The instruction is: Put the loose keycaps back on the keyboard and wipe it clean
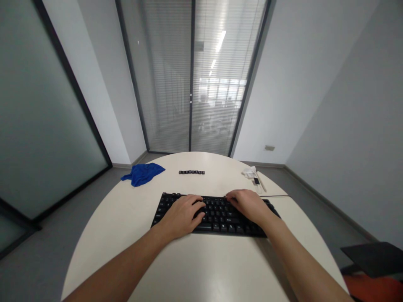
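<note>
While pale walls [333,75] are enclosing the room, glass panels with slatted blinds [163,92] are filling the far side, and a dark-framed frosted panel [47,109] is standing at the left. Grey floor [69,239] is showing around a cream table [217,268] with a curved edge, its smooth top catching a soft sheen toward the front. A black and orange chair [374,256] is poking into the lower right corner.

Across the middle of the table, a black computer keyboard [217,214] is lying lengthwise, its dark keys bearing light legends and its ends slanting outward toward the person. The left hand [184,212] is resting released over the keys, fingers spread and loosely curved. The right hand [248,203] is bringing its fingertips together at the far edge; whether they are gripping anything, one cannot tell.

Beyond, a crumpled blue cloth [145,173] is lying at left, a white tissue [249,171] is sitting at right, and small black keycaps [191,172] are forming a straight row between them.
</note>
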A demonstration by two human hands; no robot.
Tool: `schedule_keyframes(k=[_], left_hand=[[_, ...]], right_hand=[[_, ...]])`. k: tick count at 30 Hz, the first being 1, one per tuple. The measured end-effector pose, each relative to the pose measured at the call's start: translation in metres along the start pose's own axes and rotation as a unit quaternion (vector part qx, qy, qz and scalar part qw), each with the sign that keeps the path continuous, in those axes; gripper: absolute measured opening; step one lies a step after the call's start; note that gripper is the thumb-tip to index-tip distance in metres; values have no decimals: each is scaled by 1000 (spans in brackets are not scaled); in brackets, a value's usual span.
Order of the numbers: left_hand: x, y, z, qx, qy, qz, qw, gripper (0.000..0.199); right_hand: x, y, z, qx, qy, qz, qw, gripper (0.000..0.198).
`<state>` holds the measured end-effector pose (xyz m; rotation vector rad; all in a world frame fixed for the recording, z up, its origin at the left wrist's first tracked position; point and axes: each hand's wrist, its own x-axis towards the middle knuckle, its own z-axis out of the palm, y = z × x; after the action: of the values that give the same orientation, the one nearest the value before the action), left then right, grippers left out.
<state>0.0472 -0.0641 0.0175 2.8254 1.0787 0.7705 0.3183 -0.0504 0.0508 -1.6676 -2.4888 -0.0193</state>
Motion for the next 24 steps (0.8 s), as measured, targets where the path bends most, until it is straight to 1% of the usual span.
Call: schedule_keyframes(k=[3, 9, 16, 20, 24], left_hand=[[0, 0, 1, -4, -11, -4, 1000, 27], [0, -1, 1, -8, -18, -7, 1000, 28], [0, -1, -1, -14, -27, -3, 1000, 26], [-2, -1, -1, -25, -29, -2, 999, 30], [-3, -2, -1, -38, -44, 8, 998, 44]], right_hand=[[-1, -4, -2, -29, -13, 1, 1000, 28], [1, -1, 5, -32, -23, 23, 999, 40], [3, -2, 10, -45, -36, 31, 998, 40], [2, -3, 11, -41, -24, 18, 999, 38], [2, 4, 15, 6, 16, -16, 1000, 31]])
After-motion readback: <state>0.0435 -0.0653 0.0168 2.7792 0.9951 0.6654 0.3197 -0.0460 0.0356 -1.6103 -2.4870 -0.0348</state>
